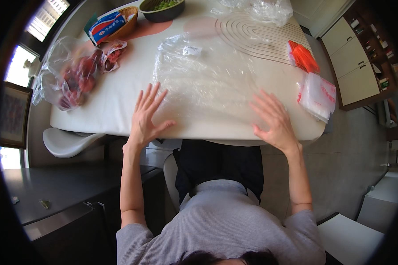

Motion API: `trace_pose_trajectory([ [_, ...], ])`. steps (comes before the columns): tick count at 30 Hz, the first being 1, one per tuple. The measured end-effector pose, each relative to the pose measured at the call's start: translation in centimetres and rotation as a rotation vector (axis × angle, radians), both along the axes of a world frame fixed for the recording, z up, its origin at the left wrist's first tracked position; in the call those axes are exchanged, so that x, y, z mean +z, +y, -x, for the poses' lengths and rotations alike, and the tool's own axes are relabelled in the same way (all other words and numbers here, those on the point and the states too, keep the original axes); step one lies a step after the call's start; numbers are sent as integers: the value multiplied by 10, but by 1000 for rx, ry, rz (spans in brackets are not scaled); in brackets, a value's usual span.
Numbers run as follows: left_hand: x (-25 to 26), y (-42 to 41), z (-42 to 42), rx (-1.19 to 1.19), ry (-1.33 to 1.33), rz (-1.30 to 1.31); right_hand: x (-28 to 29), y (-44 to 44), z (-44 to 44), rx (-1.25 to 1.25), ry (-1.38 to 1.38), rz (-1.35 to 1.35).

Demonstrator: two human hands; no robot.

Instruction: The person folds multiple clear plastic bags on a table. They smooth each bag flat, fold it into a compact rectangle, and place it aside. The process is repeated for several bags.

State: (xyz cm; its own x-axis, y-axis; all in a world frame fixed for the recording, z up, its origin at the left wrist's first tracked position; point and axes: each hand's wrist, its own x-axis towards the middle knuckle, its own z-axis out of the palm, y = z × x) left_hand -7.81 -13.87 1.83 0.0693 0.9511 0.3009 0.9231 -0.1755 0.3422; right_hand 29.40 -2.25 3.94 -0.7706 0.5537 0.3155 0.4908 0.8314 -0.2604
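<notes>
A large clear plastic bag (pixel 205 74) lies spread over the cloth-covered table, a white label with writing near its far edge. My left hand (pixel 147 116) is at the bag's near left side, fingers spread and nothing gripped. On the right, my right hand (pixel 270 121) is slightly blurred, its fingers apart over the bag's near right part. Whether either palm presses on the plastic, I cannot tell. Farther left lies a clear bag of red fruit (pixel 78 81). Beyond my right hand are a stack of clear bags with red print (pixel 317 94) and a folded orange-red plastic bag (pixel 303 57).
A wicker basket (pixel 130 25) with a blue-and-red tissue pack (pixel 106 27) stands at the back left. Beside it is a dark bowl (pixel 162 14) of green fruit. Crumpled clear plastic (pixel 268 10) lies at the far edge. A white chair (pixel 71 144) sits left below the table.
</notes>
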Motion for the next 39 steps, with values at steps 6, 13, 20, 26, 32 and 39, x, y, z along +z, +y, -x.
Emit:
trace_pose_trajectory([
  [6,-12,10,-12,-92,-25,22,-23,0,-1,-82,17,-39],
  [13,1,-5,-5,-174,-287,18,40,-4,-41,13,136,536],
  [20,-7,10,-7,-298,-103,29,63,49,-50,171,-2,1097],
  [26,-37,63,23,45,-634,273,81,123,-7,-18,-43,572],
  [32,-20,92,-13,304,-666,189,38,184,40,-266,-215,-29],
  [39,-21,108,-23,444,-318,89,-15,203,47,-435,-250,81],
])
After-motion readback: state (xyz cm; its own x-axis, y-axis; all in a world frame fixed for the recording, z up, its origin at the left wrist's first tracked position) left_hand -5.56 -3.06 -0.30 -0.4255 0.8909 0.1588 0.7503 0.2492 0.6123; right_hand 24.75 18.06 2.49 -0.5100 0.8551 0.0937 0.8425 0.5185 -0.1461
